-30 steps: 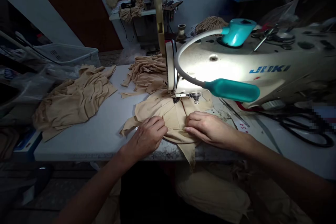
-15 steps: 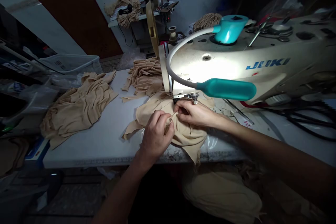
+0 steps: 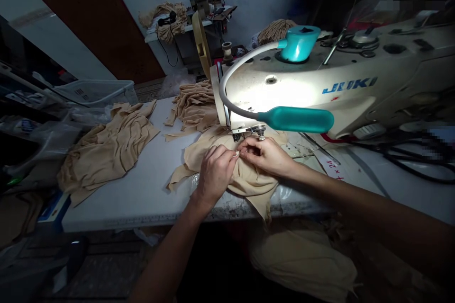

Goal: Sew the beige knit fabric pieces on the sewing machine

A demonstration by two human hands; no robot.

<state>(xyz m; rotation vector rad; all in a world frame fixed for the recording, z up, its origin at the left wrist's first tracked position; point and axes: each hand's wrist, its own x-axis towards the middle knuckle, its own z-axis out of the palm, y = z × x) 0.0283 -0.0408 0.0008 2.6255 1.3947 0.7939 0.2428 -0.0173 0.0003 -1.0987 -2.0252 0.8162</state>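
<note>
A beige piece of fabric (image 3: 254,182) lies bunched under the needle end of a white sewing machine (image 3: 295,87), one corner drooping over the table's front edge. My left hand (image 3: 217,170) pinches a small fold of this fabric between thumb and fingers. Close beside it, my right hand (image 3: 268,154) also pinches the cloth, just in front of the presser foot (image 3: 236,136). The fingertips of both hands nearly meet. A teal gooseneck lamp (image 3: 298,119) lights the machine. The exact edge held between the fingers is too small to make out.
Beige fabric piles lie on the white table (image 3: 149,151): one heap (image 3: 110,144) at the left, another stack (image 3: 195,104) behind the needle. A clear plastic bin (image 3: 99,92) stands beyond. Metal tweezers (image 3: 318,147) and black cables (image 3: 408,163) lie at right.
My left hand has turned and closed its fingertips in nearer to my right hand, drawing the fabric fold up between them. The view has shifted slightly, so the machine appears further left.
</note>
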